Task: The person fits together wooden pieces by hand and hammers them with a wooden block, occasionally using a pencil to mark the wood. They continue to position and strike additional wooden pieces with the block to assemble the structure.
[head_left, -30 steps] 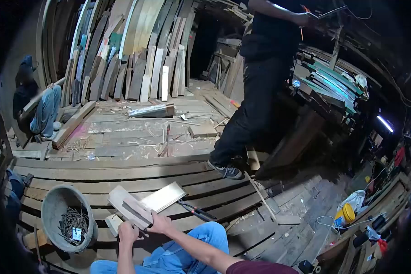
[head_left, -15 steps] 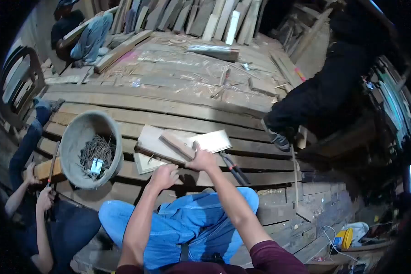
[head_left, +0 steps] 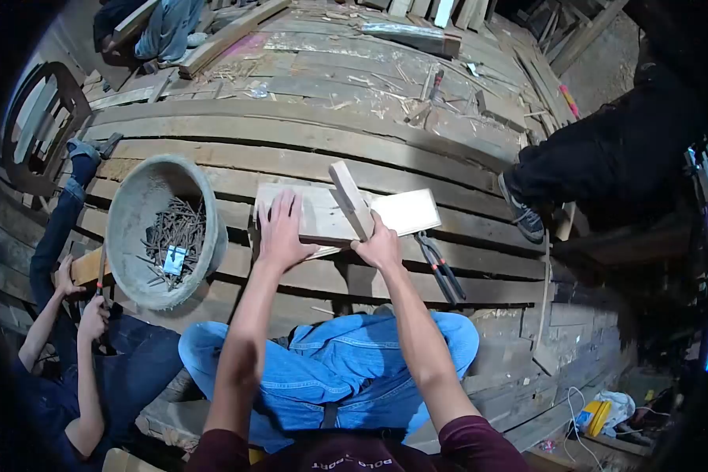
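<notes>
My left hand (head_left: 282, 230) lies with spread fingers on the left end of a flat wooden board (head_left: 318, 211). My right hand (head_left: 379, 242) grips the lower end of a narrow wood block (head_left: 349, 197), which slants up over that board. Under and to the right of the board shows a paler board (head_left: 407, 212). Pliers with dark and orange handles (head_left: 440, 267) lie on the slats just right of my right hand. To the left stands a grey bucket (head_left: 165, 232) holding many nails and a small light-blue packet.
At the lower left, a co-worker's hands (head_left: 82, 299) hold a tool and a wood piece. A person's leg and shoe (head_left: 523, 208) stand at the right. Another person sits at the upper left beside a long beam (head_left: 236, 35). A yellow container (head_left: 594, 417) lies lower right.
The view has tilted down. My left hand has opened and come to rest on the board. The narrow block in my right hand has been raised and turned steeper.
</notes>
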Action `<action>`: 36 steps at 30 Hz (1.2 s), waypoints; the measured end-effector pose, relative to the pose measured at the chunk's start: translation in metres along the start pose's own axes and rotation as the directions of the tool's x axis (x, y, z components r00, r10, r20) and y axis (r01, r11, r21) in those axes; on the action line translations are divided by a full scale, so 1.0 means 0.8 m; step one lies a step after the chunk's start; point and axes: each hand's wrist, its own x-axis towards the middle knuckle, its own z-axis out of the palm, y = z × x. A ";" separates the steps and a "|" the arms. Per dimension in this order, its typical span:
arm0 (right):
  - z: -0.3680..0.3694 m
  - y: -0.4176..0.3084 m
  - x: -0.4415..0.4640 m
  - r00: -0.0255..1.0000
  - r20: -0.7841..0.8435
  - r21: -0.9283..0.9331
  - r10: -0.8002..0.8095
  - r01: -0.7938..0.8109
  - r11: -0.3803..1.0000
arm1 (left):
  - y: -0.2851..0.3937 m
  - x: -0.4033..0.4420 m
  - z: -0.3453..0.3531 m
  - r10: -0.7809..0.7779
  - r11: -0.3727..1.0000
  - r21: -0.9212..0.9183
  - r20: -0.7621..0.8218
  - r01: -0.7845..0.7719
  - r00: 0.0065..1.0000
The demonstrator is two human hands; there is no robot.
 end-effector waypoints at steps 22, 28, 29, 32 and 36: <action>0.008 -0.015 -0.057 0.986 0.144 -0.043 -0.086 0.093 0.995 | 0.003 -0.079 0.002 -0.135 0.987 0.093 0.065 0.129 0.989; 0.010 -0.013 -0.061 0.984 0.152 -0.040 -0.090 0.097 0.994 | -0.018 -0.112 0.008 -0.086 0.993 0.086 0.032 0.083 0.996; 0.008 -0.013 -0.062 0.984 0.156 -0.042 -0.083 0.091 0.995 | -0.020 -0.114 0.009 -0.074 0.995 0.065 0.028 0.072 0.997; 0.010 -0.014 -0.062 0.981 0.183 -0.043 -0.064 0.073 0.996 | -0.038 -0.112 0.026 -0.002 1.000 0.008 -0.028 0.002 1.000; 0.012 -0.015 -0.057 0.978 0.196 -0.019 -0.073 0.079 0.997 | -0.027 -0.111 0.008 -0.025 0.999 0.028 0.006 0.025 1.000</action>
